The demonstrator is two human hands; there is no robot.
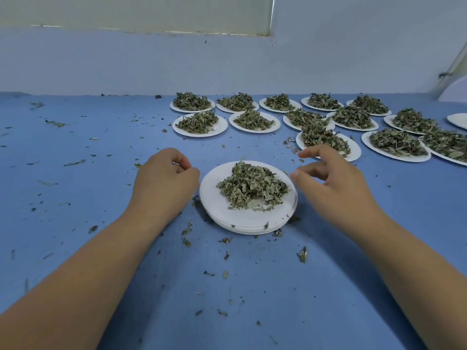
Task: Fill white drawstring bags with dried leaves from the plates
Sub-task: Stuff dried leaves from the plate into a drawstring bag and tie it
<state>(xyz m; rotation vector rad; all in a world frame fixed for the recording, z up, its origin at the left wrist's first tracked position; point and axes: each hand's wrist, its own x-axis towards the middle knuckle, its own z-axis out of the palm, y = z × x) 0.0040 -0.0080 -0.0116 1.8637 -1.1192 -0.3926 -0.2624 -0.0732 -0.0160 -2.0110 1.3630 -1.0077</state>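
- Landmark: near plate [222, 210], white, top of a short stack of the same plates, on the blue table [75, 173] straight in front of me.
- Dried leaves [252, 188]: one heap on the near plate, toward its far-right part. The plate's near-left part shows white.
- Left hand [164, 178]: just left of the near plate, knuckles at its left rim, touching or a hair off, I can't tell. Fingers curl in toward the palm with the tips hidden behind the hand, so I can't tell whether they pinch anything.
- Right hand [333, 178]: just right of the near plate, hovering by its right rim. Fingers are apart and loosely bent, thumb tip closest to the rim, nothing held.
- Other plates [199, 133]: a cluster beyond the near plate and off to its right, with leaf heaps on them. The closest one sits just behind my right hand.
- Loose leaf bits [302, 255]: scattered on the table all round the near plate, thickest by its near-left edge.
- Wall [126, 66]: pale, behind the far plates.
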